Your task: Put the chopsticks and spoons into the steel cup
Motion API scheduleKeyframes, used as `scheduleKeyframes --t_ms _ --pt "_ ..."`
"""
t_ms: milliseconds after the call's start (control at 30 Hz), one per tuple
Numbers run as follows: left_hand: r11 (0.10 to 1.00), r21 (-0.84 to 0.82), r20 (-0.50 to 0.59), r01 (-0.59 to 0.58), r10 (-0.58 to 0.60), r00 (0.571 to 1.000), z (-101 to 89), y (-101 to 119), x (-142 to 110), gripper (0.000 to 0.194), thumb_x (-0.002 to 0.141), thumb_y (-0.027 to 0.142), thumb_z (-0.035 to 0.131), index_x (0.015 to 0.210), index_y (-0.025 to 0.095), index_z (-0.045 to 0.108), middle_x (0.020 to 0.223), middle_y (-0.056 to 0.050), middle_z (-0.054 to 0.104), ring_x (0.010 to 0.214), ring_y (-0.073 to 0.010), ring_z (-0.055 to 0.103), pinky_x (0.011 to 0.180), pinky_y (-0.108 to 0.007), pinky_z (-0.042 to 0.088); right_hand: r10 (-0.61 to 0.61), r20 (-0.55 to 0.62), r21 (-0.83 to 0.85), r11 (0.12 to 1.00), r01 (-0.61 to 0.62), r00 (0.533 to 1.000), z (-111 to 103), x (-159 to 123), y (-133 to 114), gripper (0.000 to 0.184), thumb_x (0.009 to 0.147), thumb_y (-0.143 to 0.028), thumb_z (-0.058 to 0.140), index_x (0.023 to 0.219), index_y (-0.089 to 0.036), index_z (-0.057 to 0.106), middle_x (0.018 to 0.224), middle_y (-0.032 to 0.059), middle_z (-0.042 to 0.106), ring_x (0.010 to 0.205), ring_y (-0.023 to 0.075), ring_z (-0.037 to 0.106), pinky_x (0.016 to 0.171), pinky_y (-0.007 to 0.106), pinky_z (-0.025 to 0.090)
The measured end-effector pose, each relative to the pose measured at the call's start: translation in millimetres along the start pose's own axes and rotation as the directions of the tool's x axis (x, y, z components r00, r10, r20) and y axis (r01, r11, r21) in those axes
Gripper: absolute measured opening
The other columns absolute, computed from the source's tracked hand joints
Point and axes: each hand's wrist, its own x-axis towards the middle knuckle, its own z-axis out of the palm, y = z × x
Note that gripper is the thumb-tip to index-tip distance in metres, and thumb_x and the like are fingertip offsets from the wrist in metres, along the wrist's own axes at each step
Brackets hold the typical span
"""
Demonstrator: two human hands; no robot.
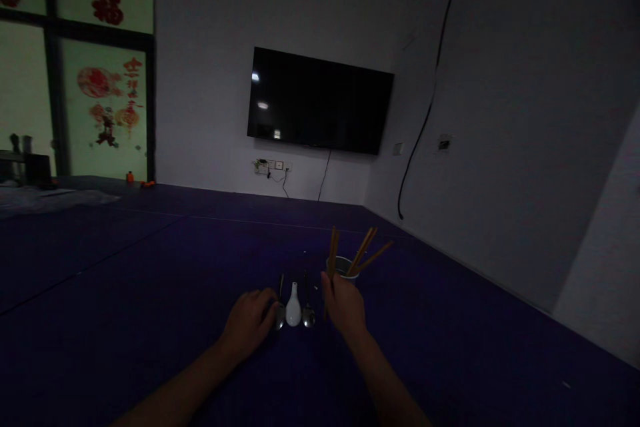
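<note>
My right hand is closed around wooden chopsticks beside a light-rimmed cup; their lower ends show under the hand. More chopsticks lean to the right inside the cup, whose front the hand partly hides. A white soup spoon lies between two metal spoons, a left one and a right one, all with handles pointing away from me. My left hand rests at the left metal spoon, fingers bent and thumb apart from them. Whether it touches that spoon is hard to tell.
The dark blue surface stretches to the walls. A clear plastic sheet lies at the far left, with small orange items beyond it. A black cable hangs on the right wall, and a television is mounted ahead.
</note>
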Motion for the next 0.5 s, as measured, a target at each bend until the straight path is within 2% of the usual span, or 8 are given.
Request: scheduleKeyframes --t_ms 167,333,433,500 --pt "1.000 0.007 0.015 0.002 -0.002 1.000 1.8 -1 1 0.030 0.091 0.033 0.031 0.089 0.020 0.058 0.087 -0.006 0.067 0.081 -0.0199 0.061 0.074 -0.031 0.042 0.013 -0.045 0.010 1.000 -0.012 0.999 3 -2 1 0.042 0.097 -0.040 0.028 0.085 -0.018 0.062 0.076 0.0069 0.068 0.070 0.0185 0.065 0.055 0.025 0.032" --pt "1.000 0.015 0.025 0.007 -0.008 1.000 0.5 -1 0 0.029 0.090 0.033 0.032 0.090 0.020 0.059 0.087 -0.006 0.067 0.081 -0.0195 0.061 0.072 -0.030 0.042 0.092 -0.126 0.077 0.994 -0.083 0.988 3 -1 3 0.049 0.095 -0.048 0.025 0.085 -0.018 0.062 0.067 0.0069 0.066 0.063 0.0182 0.063 0.054 0.025 0.032" --pt "1.000 0.021 0.037 0.007 -0.008 0.999 -0.3 1 0 0.028 0.090 0.032 0.033 0.091 0.020 0.059 0.085 -0.005 0.067 0.080 -0.0191 0.061 0.072 -0.029 0.042 0.141 -0.242 0.206 0.974 -0.092 0.960 -2 0 4 0.059 0.093 -0.055 0.019 0.077 -0.017 0.062 0.061 0.0075 0.064 0.056 0.0186 0.060 0.053 0.026 0.032" --pt "1.000 0.023 0.046 0.008 -0.009 0.999 0.0 1 1 0.027 0.090 0.030 0.033 0.091 0.021 0.059 0.083 -0.005 0.066 0.080 -0.0186 0.061 0.071 -0.029 0.041 0.172 -0.358 0.327 0.944 -0.049 0.918 -7 -1 5 0.064 0.091 -0.060 0.017 0.072 -0.017 0.061 0.058 0.0081 0.063 0.055 0.0194 0.058 0.053 0.027 0.034"
